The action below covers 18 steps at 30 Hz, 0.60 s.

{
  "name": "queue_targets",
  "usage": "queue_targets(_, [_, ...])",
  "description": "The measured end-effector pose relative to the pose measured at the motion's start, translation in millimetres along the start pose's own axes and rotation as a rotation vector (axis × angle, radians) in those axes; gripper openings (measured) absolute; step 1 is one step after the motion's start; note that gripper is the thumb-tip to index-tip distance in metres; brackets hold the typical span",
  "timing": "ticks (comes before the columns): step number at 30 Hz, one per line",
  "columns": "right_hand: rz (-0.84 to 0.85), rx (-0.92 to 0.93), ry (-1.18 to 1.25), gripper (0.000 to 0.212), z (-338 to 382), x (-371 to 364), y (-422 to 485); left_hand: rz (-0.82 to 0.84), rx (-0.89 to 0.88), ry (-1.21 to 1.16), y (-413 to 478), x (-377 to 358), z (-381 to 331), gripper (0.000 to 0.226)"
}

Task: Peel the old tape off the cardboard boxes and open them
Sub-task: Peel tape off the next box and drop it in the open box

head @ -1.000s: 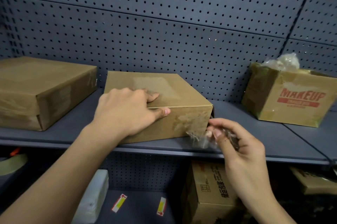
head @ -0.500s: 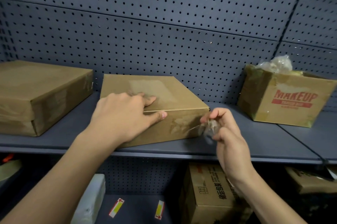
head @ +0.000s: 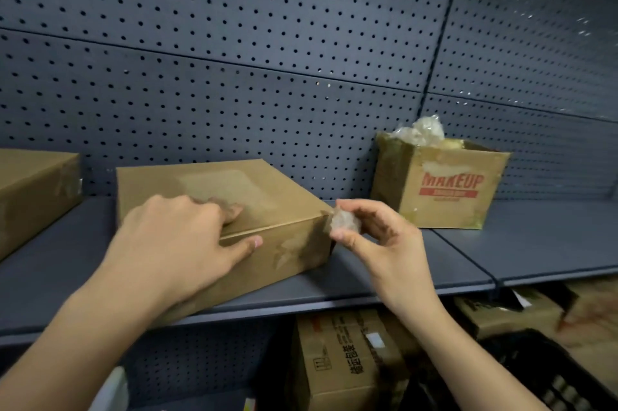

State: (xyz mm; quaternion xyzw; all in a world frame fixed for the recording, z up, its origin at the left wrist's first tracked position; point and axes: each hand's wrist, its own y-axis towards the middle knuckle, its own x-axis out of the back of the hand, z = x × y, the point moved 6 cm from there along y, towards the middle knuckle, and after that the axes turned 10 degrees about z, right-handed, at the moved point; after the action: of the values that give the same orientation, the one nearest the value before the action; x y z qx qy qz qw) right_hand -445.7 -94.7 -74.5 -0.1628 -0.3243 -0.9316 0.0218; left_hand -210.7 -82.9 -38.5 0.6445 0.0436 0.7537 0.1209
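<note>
Now the tape wad (head: 344, 222) is pinched in the right hand (head: 384, 243) just beside the right corner of the flat box (head: 267, 189), its stretched strand gone, so that strip seems off; the box is pressed by the flattened left hand (head: 180, 243).

the middle box (head: 261, 196) is matt brown cardboard, its front face scuffed with paler, faintly shiny patches. the wad of tape (head: 346, 221) is clear, crinkled, glossy film. the shelf (head: 535, 243) and the perforated back panel (head: 234, 42) look like smooth, matt grey-blue painted metal. the makeup box (head: 444, 189) is worn cardboard with torn pale patches, with crumpled clear plastic (head: 423, 129) on top.
</note>
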Motion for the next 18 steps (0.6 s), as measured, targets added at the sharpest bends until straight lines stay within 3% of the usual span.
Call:
queue_targets(5, [-0.127,-0.014,0.01,0.037,-2,34,24,-0.044,0.006,-0.006,6,-3,-8,0.075])
queue_targets(10, [-0.206,-0.077,0.137,0.012,-14,66,58,-0.093,-0.028,-0.039,1,-4,-12,0.071])
queue_targets(15, [-0.345,-0.065,-0.199,0.05,-9,108,92,-0.154,-0.052,-0.083,1,-4,-11,0.075])
queue_targets(18, [-0.404,-0.1,-0.429,0.033,-8,130,116,-0.157,-0.059,-0.09,1,-3,-13,0.075])
